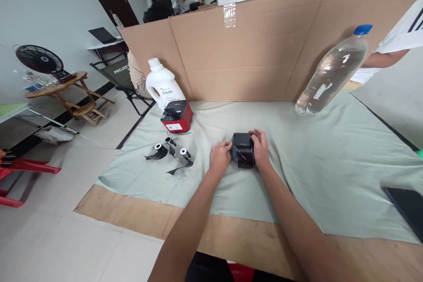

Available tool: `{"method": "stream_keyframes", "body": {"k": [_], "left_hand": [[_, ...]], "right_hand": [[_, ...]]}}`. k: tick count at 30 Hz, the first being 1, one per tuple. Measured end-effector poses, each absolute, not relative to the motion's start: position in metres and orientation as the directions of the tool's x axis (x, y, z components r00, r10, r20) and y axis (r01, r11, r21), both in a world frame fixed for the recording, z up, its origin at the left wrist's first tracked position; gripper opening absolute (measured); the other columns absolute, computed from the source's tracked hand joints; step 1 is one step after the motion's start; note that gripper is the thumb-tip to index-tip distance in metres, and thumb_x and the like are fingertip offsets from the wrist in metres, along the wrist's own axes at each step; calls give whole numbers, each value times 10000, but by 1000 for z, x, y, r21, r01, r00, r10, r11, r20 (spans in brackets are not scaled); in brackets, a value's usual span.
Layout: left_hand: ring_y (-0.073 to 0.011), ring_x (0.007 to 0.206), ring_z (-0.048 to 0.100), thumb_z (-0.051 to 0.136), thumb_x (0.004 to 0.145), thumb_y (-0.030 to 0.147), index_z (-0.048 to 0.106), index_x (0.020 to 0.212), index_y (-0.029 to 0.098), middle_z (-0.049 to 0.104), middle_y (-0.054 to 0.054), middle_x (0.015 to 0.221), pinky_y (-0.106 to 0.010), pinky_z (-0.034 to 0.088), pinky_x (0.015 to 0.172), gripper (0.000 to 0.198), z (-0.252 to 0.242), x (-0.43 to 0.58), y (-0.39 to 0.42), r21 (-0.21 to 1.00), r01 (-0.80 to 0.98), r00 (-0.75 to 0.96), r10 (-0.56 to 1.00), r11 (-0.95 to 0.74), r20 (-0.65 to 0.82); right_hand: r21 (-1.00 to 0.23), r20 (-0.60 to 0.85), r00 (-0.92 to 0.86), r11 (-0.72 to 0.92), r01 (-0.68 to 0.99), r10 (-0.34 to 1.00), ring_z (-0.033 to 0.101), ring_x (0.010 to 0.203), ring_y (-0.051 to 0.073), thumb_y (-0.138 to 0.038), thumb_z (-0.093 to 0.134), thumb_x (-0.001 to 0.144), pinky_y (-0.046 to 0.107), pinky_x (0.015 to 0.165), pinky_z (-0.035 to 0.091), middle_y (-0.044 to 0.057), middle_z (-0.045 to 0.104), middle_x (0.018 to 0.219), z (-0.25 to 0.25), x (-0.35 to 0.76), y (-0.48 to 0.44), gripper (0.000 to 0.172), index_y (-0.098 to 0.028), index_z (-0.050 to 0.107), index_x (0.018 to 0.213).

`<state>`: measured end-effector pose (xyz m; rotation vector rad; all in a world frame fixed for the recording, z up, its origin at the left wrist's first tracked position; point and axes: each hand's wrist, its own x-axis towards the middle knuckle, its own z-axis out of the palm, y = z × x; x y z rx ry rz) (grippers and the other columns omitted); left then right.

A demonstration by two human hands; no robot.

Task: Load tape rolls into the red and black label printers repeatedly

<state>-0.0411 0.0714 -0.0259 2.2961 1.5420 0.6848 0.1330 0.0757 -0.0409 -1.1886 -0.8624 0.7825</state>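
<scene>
On the cloth in front of me sits a small black box-shaped device, like a compact label printer, with a glossy dark front. My left hand grips its left side, fingertips pressed against the edge. Around the right side wraps my right hand, its fingers along the upper corner. The two hands hold it between them; its underside is hidden. Off to the left are several small rolls with black strips, among them one roll and another roll, their strips partly unwound.
Behind the rolls stand a red and black device and a white jug. A large water bottle leans at the back right, before a cardboard panel. A phone lies at the right edge. People are partly visible beyond.
</scene>
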Motion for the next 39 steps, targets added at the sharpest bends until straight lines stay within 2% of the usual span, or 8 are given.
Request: {"method": "stream_keyframes", "body": {"k": [10,18,23,27,33,36,39], "left_hand": [[-220,1075,623,484,919,32,760,1211,250,746,-45,1105,-357,472,1000,457,-32,-46,78,674,653,281,937,-345,208],[-178,1065,668,503,917,46,780,1155,265,756,-13,1091,-297,510,987,426,-37,-48,84,792,515,256,941,-328,222],[-170,1085,670,506,937,85,765,1192,259,741,-19,1137,-288,507,1023,403,-38,-50,84,830,459,258,942,-317,217],[-174,1133,635,474,947,99,694,1322,258,692,-42,1225,-298,501,1037,462,-33,-50,82,833,425,258,929,-354,263],[-193,1285,522,428,950,86,602,1431,297,652,1,1384,-361,397,1174,553,-27,-51,80,812,429,307,909,-396,281],[-186,1333,498,418,975,116,415,1569,285,638,2,1430,-370,372,1195,617,-28,-50,80,860,369,290,923,-353,254],[-182,1425,432,400,1027,214,246,1634,282,540,-3,1538,-375,318,1234,629,-29,-48,80,863,379,333,919,-335,211]], "right_hand": [[-972,145,476,214,-93,867,623,1152,236,-439,583,830,445,1087,444,81,672,1191,-42,134,76,377,-241,552,1149],[-973,141,468,208,-96,873,631,1160,217,-439,577,853,419,1077,463,70,675,1201,-44,135,77,352,-243,553,1144],[-977,148,477,203,-65,867,642,1150,218,-443,556,854,420,1058,484,68,685,1185,-45,135,78,335,-251,541,1128],[-971,114,489,202,-131,865,660,1127,224,-430,568,849,430,1041,503,52,696,1162,-45,135,79,306,-261,546,1104],[-959,106,501,221,-176,859,677,1115,220,-457,557,876,405,1017,522,45,701,1143,-47,134,79,296,-262,538,1098],[-964,108,508,215,-158,854,673,1113,216,-468,530,879,398,1008,519,54,697,1162,-49,135,80,318,-250,537,1111],[-973,112,510,200,-120,853,657,1135,213,-446,515,869,393,1014,508,55,685,1201,-48,135,80,330,-246,562,1127]]}}
